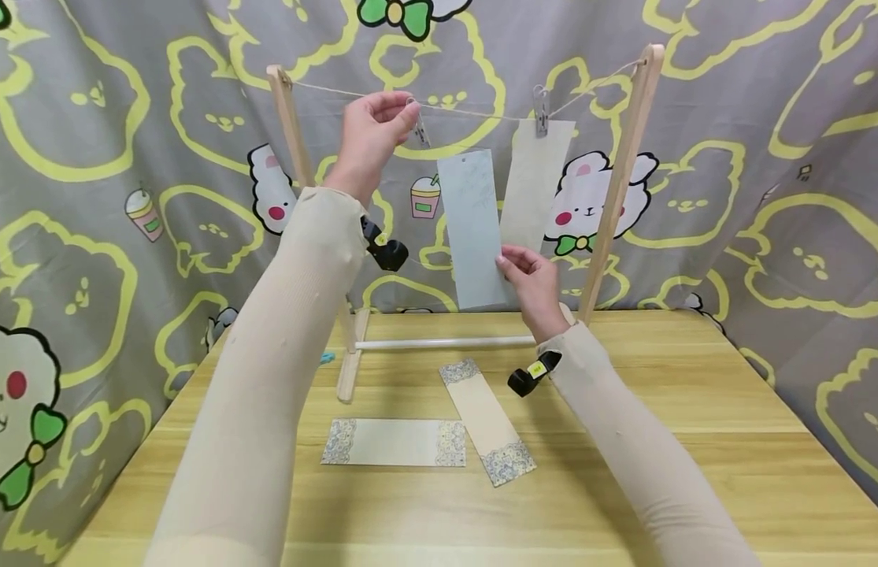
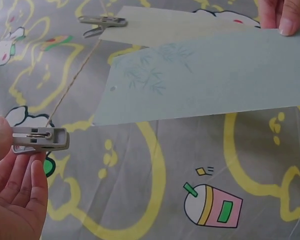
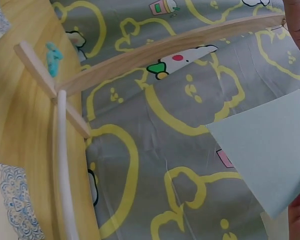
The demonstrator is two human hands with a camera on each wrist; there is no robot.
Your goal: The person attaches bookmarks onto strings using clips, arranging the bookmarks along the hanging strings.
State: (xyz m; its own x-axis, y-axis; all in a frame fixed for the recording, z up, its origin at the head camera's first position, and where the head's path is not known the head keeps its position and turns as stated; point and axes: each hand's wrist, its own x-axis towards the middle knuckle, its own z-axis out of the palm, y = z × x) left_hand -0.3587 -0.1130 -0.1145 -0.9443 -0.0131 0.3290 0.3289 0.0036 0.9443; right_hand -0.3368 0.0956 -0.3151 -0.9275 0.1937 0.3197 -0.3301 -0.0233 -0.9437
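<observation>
My left hand [image 1: 371,134] is up at the string [image 1: 474,115], thumb and fingertips pinching one end of a grey clothespin [image 2: 42,139]. Whether its jaws grip the string I cannot tell. With thumb and fingers, my right hand [image 1: 534,283] holds a pale blue paper card [image 1: 470,228] by its right edge, lower down. The card stands nearly upright, slightly tilted, apart from the clothespin. A small hole and faint bamboo leaves [image 2: 150,70] mark its upper end. Behind it a cream card [image 1: 538,181] hangs from a second clothespin [image 1: 541,110] on the string.
A wooden frame with two posts [image 1: 626,173] carries the string, and a white rod [image 1: 446,342] joins its feet. Two cards with lace-patterned ends, one crosswise [image 1: 396,441] and one slanted [image 1: 484,409], lie on the table [image 1: 694,472]. A small turquoise item [image 3: 53,57] lies beside the left foot.
</observation>
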